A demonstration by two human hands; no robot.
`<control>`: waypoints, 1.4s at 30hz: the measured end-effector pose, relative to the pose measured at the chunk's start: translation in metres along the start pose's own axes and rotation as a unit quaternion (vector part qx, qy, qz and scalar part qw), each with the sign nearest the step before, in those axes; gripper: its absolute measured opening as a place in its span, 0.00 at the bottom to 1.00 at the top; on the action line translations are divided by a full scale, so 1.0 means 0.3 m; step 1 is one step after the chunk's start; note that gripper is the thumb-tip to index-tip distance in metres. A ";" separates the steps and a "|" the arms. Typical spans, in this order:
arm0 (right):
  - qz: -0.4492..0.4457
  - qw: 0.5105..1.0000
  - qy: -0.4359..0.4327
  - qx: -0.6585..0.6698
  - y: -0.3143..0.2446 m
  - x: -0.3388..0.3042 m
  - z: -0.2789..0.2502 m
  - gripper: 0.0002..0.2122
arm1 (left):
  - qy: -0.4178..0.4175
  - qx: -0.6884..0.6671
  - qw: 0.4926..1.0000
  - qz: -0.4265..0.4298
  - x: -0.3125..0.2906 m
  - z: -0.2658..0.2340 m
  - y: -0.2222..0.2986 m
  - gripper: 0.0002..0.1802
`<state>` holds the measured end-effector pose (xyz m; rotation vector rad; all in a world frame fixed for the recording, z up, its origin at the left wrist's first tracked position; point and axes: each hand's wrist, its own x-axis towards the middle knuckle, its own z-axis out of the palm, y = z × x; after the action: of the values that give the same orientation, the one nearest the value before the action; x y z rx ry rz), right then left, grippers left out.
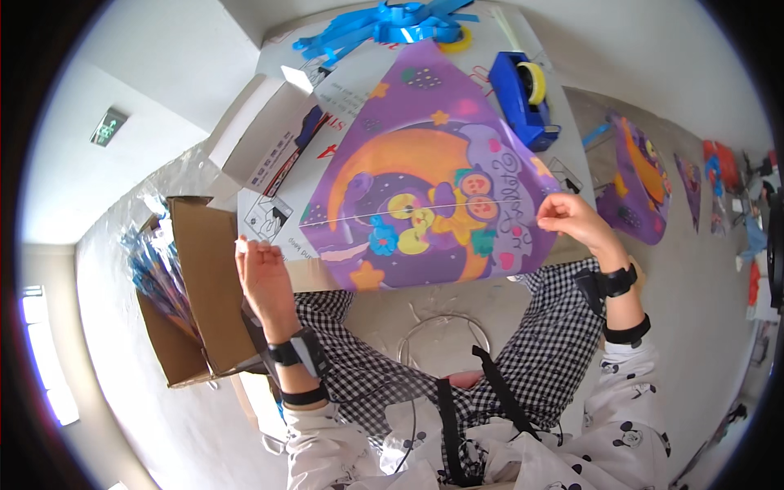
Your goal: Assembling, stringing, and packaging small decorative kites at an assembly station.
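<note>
A purple kite (425, 163) with a printed cartoon bear, orange moon and stars lies spread on the table. Across its width runs a thin white line (359, 216), a string or slim rod; I cannot tell which. My right hand (576, 224) is at the kite's right edge, thumb and fingertips pinched together near the end of that line. What they grip is too small to make out. Off the left corner of the kite, my left hand (267, 282) is raised with bent fingers drawn together. A tiny whitish bit shows at its fingertips, too small to name.
A blue tape dispenser (523, 102) with yellow tape stands at the table's right. Blue strips (400, 24) lie at the far edge beside a tape roll (457, 39). On the left are an open white box (265, 135) and a cardboard carton (216, 286) of packaged items. More purple kites (637, 180) hang at right.
</note>
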<state>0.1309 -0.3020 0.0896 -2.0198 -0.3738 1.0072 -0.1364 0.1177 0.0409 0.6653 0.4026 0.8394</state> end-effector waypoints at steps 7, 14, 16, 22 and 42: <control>-0.047 0.996 0.058 0.044 -0.012 0.036 0.053 0.04 | 0.046 0.045 0.998 -0.011 0.060 -0.078 -0.068 0.17; -0.047 0.992 0.066 0.095 0.029 0.101 0.049 0.04 | 0.105 0.200 0.973 0.043 0.076 -0.089 -0.122 0.04; -0.041 0.990 0.089 0.103 0.055 0.109 0.036 0.04 | 0.121 0.294 0.945 0.079 0.079 -0.085 -0.158 0.05; -0.074 0.985 0.146 0.048 0.143 0.173 0.089 0.10 | 0.121 0.422 0.878 0.190 0.121 -0.119 -0.199 0.08; -0.057 0.976 0.210 0.027 0.231 0.217 0.113 0.13 | 0.164 0.582 0.785 0.131 0.109 -0.129 -0.250 0.13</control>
<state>0.1398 -0.2888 -0.0100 -2.0709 -0.2279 0.4929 -0.0973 0.1216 -0.0406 1.7674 1.2121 0.9196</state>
